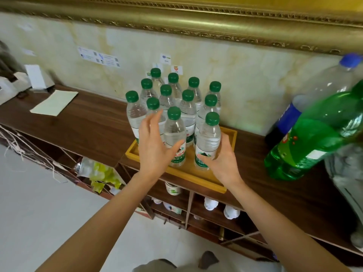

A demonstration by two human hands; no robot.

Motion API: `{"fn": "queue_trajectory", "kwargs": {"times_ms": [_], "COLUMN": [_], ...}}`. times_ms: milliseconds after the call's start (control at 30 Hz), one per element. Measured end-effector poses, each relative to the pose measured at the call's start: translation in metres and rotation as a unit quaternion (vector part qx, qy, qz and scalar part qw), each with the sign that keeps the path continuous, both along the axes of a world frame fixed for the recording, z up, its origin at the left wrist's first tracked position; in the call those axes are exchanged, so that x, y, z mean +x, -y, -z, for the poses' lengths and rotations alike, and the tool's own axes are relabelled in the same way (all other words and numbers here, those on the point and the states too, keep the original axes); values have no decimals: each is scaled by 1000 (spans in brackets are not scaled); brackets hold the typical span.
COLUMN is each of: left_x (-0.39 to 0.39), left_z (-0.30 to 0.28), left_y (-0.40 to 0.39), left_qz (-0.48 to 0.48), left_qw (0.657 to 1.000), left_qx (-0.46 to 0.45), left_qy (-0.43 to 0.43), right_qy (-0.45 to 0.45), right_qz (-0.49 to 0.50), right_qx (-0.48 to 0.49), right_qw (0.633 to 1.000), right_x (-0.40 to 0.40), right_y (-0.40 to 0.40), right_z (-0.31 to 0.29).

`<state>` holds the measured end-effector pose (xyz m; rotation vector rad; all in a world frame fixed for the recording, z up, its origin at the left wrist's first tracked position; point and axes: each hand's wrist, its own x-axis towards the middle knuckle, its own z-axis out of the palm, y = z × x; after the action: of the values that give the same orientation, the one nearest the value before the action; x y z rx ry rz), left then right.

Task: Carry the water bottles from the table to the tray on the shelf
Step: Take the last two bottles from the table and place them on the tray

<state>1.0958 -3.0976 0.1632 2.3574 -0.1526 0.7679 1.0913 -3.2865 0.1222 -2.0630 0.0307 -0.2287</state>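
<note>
Clear plastic water bottles with green caps (pixel 188 107) stand upright, packed in rows in a shallow yellow wooden tray (pixel 198 178) on the dark brown wooden shelf top (pixel 92 116). Twelve caps visible.

Right hand (pixel 224 158) grips the near-right bottle (pixel 207 142) around its lower body at the label, thumb across the front, fingers wrapped behind. Bottle is upright with its base in the tray's near-right part; base looks seated, but the hand blocks part of it, so can't confirm.

Left hand (pixel 155 142) is spread, fingers straight and relaxed, holding nothing. It sits in front of the left-side bottles, thumb touching or just beside the near-centre bottle (pixel 175 138).

Right of the tray: large green plastic soda bottle (pixel 314 134) tilted, and a large clear bottle with blue cap and blue label (pixel 322 89) behind it. Far left on the shelf top: pale sheet of paper (pixel 56 103) and a white box (pixel 36 76). Below the top: open cubbies (pixel 214 211) with white-capped containers. Gilt picture frame (pixel 196 18) on the wall above.
</note>
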Motion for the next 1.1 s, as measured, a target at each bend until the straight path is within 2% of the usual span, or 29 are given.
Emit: {"fn": "queue_trajectory", "kwargs": {"times_ms": [67, 133, 233, 600, 867, 1100], "left_x": [11, 23, 30, 48, 50, 48], "left_z": [-19, -32, -36, -33, -34, -29], "left_y": [-11, -20, -26, -14, -24, -43], "left_qz": [69, 113, 124, 119, 145, 152], "left_qw": [989, 956, 926, 926, 912, 925], "left_qx": [132, 269, 356, 359, 382, 343], "left_qy": [20, 6, -6, -17, 47, 66], "right_qy": [-1, -2, -3, -9, -26, -15], "right_qz": [12, 28, 41, 48, 57, 86], "right_qx": [-2, 1, 0, 10, -5, -25], "right_qw": [1000, 1000, 999, 999, 998, 996], "right_x": [-2, -2, -2, -2, -8, -13], "right_y": [0, -1, -3, -4, 0, -14], "right_z": [0, 0, 1, 1, 13, 26]}}
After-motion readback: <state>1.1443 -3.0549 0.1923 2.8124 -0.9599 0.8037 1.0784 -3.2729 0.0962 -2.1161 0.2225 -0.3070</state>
